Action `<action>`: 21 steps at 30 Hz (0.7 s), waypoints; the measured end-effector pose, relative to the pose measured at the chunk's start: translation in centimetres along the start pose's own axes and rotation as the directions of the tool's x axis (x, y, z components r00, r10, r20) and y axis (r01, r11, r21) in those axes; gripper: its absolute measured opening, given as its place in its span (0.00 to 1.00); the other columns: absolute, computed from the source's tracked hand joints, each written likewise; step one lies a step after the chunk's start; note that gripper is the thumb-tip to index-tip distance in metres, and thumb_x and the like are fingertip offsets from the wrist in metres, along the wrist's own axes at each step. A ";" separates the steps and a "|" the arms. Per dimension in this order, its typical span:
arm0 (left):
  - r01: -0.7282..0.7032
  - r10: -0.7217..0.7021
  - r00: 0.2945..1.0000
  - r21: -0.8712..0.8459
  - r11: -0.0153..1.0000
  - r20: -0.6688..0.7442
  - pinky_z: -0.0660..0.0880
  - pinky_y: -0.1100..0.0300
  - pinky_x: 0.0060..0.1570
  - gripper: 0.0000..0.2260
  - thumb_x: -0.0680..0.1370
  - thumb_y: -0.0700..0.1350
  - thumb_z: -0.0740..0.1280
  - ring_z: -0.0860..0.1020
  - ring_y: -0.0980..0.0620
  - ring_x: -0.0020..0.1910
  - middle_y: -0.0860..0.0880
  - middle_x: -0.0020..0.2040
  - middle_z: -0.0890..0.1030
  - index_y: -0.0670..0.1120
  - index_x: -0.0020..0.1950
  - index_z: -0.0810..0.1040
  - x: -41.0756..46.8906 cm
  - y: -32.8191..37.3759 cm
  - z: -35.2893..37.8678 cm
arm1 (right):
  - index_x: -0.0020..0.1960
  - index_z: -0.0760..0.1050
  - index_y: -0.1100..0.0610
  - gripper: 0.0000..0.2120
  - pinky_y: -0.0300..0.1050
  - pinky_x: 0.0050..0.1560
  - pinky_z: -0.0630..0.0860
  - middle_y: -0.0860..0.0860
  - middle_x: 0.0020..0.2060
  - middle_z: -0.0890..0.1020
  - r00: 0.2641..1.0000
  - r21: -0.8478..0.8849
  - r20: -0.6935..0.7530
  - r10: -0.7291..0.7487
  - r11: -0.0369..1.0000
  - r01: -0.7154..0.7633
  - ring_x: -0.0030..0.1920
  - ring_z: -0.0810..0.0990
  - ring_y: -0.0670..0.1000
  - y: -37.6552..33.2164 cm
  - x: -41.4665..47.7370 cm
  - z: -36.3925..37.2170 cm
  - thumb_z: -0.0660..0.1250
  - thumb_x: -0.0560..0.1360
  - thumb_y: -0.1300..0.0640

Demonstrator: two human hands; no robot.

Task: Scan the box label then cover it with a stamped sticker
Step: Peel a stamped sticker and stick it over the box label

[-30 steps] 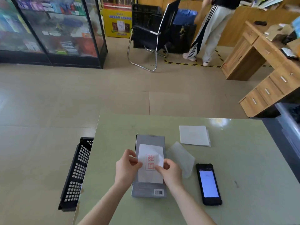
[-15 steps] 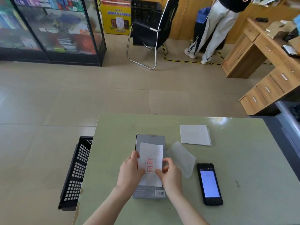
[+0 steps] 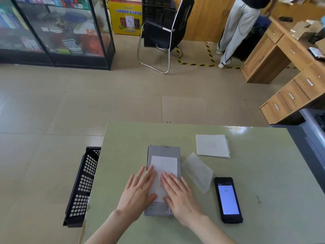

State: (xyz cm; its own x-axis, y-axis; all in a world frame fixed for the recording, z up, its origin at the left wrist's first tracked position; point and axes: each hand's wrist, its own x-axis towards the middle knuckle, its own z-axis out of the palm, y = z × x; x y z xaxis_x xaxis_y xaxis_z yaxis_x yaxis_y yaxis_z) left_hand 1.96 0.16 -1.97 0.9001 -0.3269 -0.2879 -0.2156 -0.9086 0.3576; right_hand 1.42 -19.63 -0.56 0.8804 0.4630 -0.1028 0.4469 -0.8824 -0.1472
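A flat grey box lies on the green table in front of me. A white sticker with a red stamp lies flat on the box's top. My left hand rests palm down with fingers spread on the sticker's left side. My right hand presses flat on its right side and hides part of the red stamp. Neither hand grips anything. To the right of the box, a black handheld scanner lies with its screen lit.
A translucent backing sheet lies between box and scanner. A stack of white stickers sits at the back right. A black perforated crate stands off the table's left edge. Farther off are a chair, a glass cabinet, a wooden desk and a standing person.
Both hands held the sticker by its edges above the box. Now the sticker lies flat on the box and both palms are spread on it.
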 end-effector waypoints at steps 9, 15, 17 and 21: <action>-0.015 0.017 0.999 -0.057 0.998 0.034 0.38 0.54 0.75 0.48 0.72 0.67 0.64 0.33 0.56 0.75 0.63 0.76 0.32 0.56 0.75 0.31 1.2 -1.7 -1.0 | 0.77 0.41 0.51 0.30 0.54 0.76 0.37 0.45 0.77 0.41 0.985 0.090 0.151 0.077 0.992 -0.091 0.76 0.39 0.47 1.7 7.5 0.1 0.47 0.80 0.42; -0.026 0.023 1.000 -0.213 0.977 -0.016 0.41 0.59 0.76 0.42 0.75 0.55 0.64 0.45 0.56 0.79 0.66 0.76 0.44 0.60 0.76 0.35 1.1 -2.2 -1.6 | 0.76 0.54 0.51 0.30 0.57 0.71 0.49 0.46 0.76 0.57 0.977 -0.005 0.161 -0.142 0.989 0.145 0.76 0.55 0.52 -0.5 3.9 0.3 0.51 0.77 0.41; -0.027 0.020 0.999 -0.201 0.979 -0.039 0.43 0.58 0.76 0.35 0.79 0.50 0.60 0.48 0.54 0.80 0.65 0.76 0.46 0.57 0.78 0.40 1.3 -2.3 -1.8 | 0.74 0.61 0.51 0.31 0.53 0.67 0.57 0.46 0.73 0.66 0.956 -0.022 0.175 -0.233 0.970 0.241 0.73 0.64 0.51 -0.6 1.1 0.9 0.55 0.74 0.40; -0.006 0.002 0.999 -0.132 0.991 -0.032 0.45 0.56 0.77 0.27 0.83 0.47 0.55 0.48 0.54 0.79 0.61 0.79 0.43 0.56 0.79 0.47 1.6 -1.7 -1.7 | 0.71 0.66 0.50 0.28 0.52 0.70 0.66 0.45 0.71 0.68 0.934 -0.003 0.085 -0.347 0.937 0.349 0.71 0.67 0.47 2.1 -2.5 1.3 0.59 0.74 0.41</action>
State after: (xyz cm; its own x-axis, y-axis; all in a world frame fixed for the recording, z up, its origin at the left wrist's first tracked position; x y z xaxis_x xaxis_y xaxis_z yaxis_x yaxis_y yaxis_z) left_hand 4.36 1.61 -1.55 0.9114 -0.3204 -0.2584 -0.1695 -0.8642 0.4738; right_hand -0.04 -22.54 -1.92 0.6533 0.7461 -0.1283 0.7266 -0.6656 -0.1706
